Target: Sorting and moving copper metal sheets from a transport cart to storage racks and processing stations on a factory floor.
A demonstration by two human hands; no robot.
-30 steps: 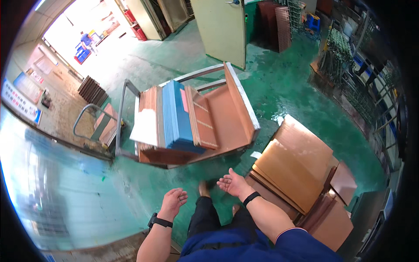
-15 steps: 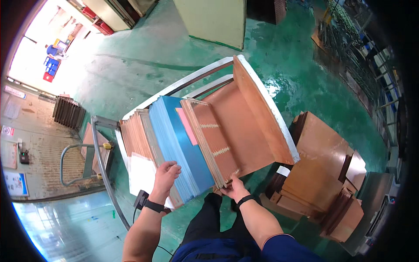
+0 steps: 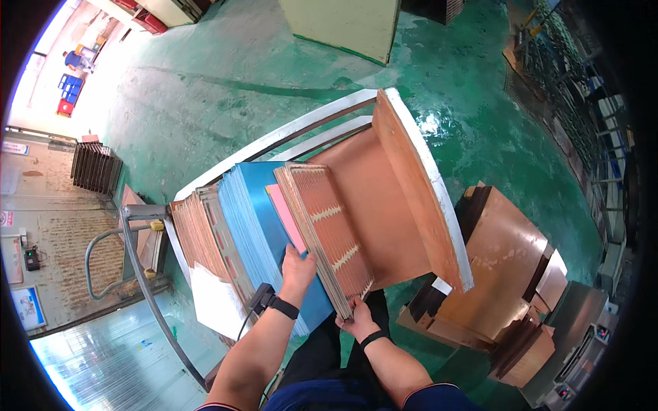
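Thin copper-coloured panels with pale zigzag bands [image 3: 327, 222] stand in a leaning stack on a white-framed cart [image 3: 439, 171]. At the stack's near lower corner, my right hand [image 3: 358, 320] is closed around the panel edges. My left hand [image 3: 299, 270] has its fingers curled at the lower end of a pink sheet [image 3: 286, 216]; whatever they pinch is hidden. That sheet lies against a thick row of blue panels [image 3: 257, 226], just left of the copper-coloured stack. More brown panels [image 3: 199, 229] fill the cart's left part, with white paper [image 3: 218, 298] over their near end.
A brown backboard [image 3: 408, 185] closes the cart's right end, and a grey tube handle [image 3: 154, 274] curves at its left. Stacked copper-coloured sheets [image 3: 497, 260] stand on the right. Beyond is a pale cabinet [image 3: 343, 27] on the green floor [image 3: 226, 109].
My left hand has moved right, from above the blue panels to the pink sheet's lower end. My right hand stays at the stack's corner, slightly lower in view. The whole view has shifted.
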